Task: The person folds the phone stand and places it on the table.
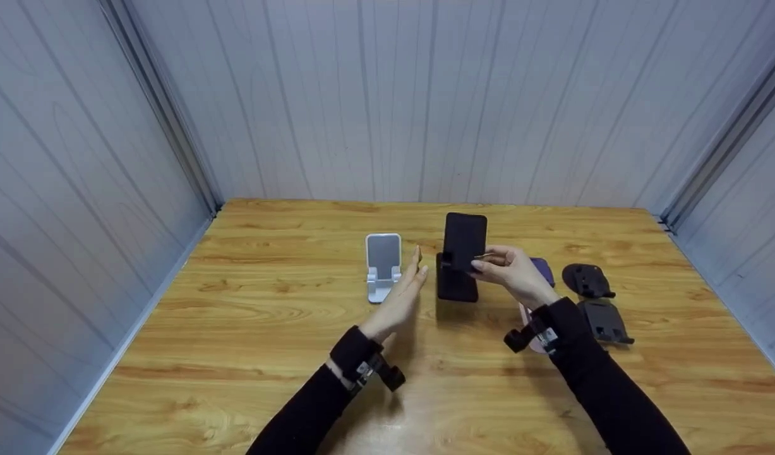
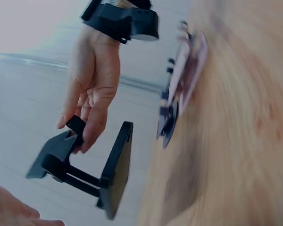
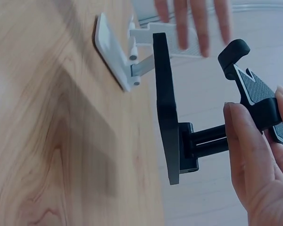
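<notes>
My right hand (image 1: 515,275) pinches a black folding phone stand (image 1: 465,235) by a lip of its upper plate, between thumb and fingers. The stand is unfolded; in the right wrist view its thick base (image 3: 166,103) joins the plate through a double-bar arm (image 3: 210,141). It hangs above the table, and the left wrist view shows a gap under it. To its left, my left hand (image 1: 396,303) is held up with straight fingers and holds nothing. Beyond that hand a white phone stand (image 1: 383,253) stands unfolded on the table, its lower right partly covered by the hand.
On the right of the wooden table (image 1: 248,354) lie a round black stand (image 1: 587,278) and a squarish black stand (image 1: 602,319), both folded. A purple piece (image 1: 543,270) and a pink piece (image 1: 537,342) show partly behind my right arm. Pale panel walls (image 1: 393,101) surround the table.
</notes>
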Action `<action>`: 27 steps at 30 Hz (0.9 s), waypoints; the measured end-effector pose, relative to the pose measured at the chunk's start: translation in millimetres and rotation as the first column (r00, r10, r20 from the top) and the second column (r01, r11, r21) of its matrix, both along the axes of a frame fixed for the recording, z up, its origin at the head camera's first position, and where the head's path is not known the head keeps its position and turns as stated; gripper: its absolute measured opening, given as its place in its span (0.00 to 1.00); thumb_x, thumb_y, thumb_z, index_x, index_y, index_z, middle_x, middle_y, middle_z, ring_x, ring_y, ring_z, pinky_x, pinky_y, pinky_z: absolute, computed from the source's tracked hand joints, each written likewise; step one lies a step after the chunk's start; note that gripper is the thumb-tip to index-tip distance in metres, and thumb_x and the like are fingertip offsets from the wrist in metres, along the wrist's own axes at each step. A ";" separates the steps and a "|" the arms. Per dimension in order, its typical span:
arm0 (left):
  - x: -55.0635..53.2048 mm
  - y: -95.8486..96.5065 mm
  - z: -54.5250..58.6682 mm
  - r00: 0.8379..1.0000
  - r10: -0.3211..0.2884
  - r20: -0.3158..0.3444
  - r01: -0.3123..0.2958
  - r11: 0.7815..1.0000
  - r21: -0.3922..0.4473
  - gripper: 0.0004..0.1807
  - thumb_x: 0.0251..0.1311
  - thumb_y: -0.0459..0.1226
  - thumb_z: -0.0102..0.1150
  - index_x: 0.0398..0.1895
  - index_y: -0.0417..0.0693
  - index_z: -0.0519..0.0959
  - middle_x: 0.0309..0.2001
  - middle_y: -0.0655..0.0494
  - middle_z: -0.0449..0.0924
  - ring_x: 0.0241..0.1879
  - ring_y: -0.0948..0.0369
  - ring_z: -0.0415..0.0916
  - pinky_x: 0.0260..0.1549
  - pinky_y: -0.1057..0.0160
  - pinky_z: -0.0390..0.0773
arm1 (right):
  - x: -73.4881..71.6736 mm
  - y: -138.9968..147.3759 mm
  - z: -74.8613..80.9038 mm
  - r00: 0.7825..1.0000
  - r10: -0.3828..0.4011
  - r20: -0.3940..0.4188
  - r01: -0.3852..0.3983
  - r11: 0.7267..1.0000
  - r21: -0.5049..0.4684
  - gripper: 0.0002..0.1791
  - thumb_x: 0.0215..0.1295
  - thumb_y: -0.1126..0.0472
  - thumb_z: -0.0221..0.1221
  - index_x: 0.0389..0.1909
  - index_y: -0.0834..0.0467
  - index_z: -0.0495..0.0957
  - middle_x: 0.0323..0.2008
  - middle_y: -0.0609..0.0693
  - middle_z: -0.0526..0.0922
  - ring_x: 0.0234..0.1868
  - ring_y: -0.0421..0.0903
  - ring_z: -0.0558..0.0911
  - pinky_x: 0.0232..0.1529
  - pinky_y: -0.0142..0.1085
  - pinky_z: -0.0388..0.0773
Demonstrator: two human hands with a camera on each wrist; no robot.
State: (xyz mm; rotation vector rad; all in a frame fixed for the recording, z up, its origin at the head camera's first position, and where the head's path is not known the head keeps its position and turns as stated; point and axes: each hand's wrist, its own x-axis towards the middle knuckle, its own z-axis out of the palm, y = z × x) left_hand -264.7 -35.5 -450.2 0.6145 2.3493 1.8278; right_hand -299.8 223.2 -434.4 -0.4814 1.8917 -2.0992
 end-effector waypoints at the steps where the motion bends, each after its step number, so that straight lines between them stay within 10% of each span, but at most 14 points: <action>1: 0.2 1.2 0.6 0.999 -0.001 0.043 0.000 1.000 0.028 0.38 0.86 0.46 0.33 0.85 0.34 0.35 0.85 0.34 0.33 0.84 0.39 0.33 0.83 0.41 0.37 | 1.9 0.0 0.9 1.000 -0.001 -0.003 0.001 1.000 0.000 0.09 0.78 0.72 0.58 0.53 0.59 0.78 0.43 0.47 0.86 0.50 0.42 0.87 0.67 0.43 0.80; 8: -2.0 9.5 -9.8 0.923 -0.099 0.373 -0.030 0.945 0.325 0.37 0.86 0.42 0.29 0.84 0.31 0.32 0.84 0.29 0.39 0.81 0.35 0.51 0.80 0.43 0.56 | 16.7 -1.4 4.1 0.999 0.010 -0.036 -0.009 1.000 0.027 0.12 0.76 0.70 0.60 0.56 0.61 0.76 0.44 0.45 0.85 0.50 0.42 0.87 0.68 0.44 0.79; 12: -3.3 10.0 -15.7 0.884 -0.102 0.457 -0.107 0.907 0.408 0.34 0.87 0.39 0.31 0.84 0.30 0.39 0.80 0.28 0.55 0.68 0.46 0.75 0.70 0.55 0.76 | 23.5 -3.4 2.6 0.999 0.029 -0.043 -0.029 0.999 0.020 0.14 0.76 0.69 0.61 0.58 0.61 0.75 0.45 0.45 0.85 0.51 0.42 0.86 0.69 0.45 0.79; 17: -3.6 7.0 -20.6 0.893 -0.134 0.430 -0.092 0.880 0.465 0.31 0.84 0.30 0.37 0.83 0.28 0.47 0.75 0.29 0.67 0.52 0.61 0.85 0.50 0.67 0.86 | 29.0 -7.6 1.7 0.996 0.049 -0.073 -0.050 0.999 -0.017 0.13 0.75 0.72 0.62 0.55 0.58 0.80 0.44 0.46 0.87 0.50 0.42 0.88 0.65 0.44 0.82; 27: -1.4 6.6 -20.0 0.899 -0.147 0.412 -0.058 0.893 0.446 0.29 0.78 0.24 0.41 0.79 0.22 0.55 0.69 0.28 0.74 0.48 0.62 0.85 0.50 0.65 0.87 | 38.1 -3.1 11.0 0.991 0.041 -0.125 -0.024 0.991 0.135 0.09 0.76 0.66 0.63 0.53 0.61 0.78 0.46 0.47 0.85 0.51 0.42 0.87 0.64 0.43 0.83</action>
